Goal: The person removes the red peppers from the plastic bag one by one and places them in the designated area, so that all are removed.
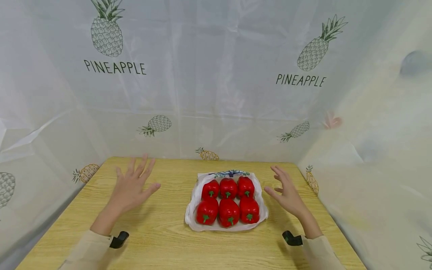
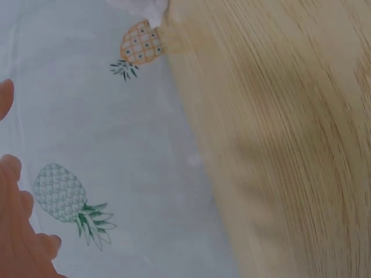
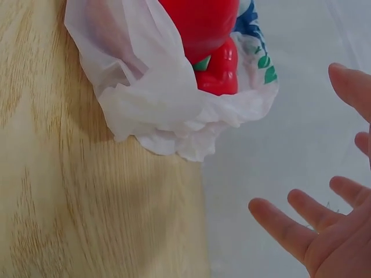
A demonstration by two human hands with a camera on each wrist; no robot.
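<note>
1. A white plastic bag [image 1: 190, 218] of round red peppers [image 1: 229, 210] is lying crosswise between your left hand [image 1: 131, 190] and right hand [image 1: 286, 195].
2. Your right is hovering nearer, empty, fingers parted.
3. Your left is hovering farther, empty, splayed wide.

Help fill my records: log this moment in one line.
white bag: on table, holds six red peppers | left hand: empty | right hand: empty, nearer bag
</note>
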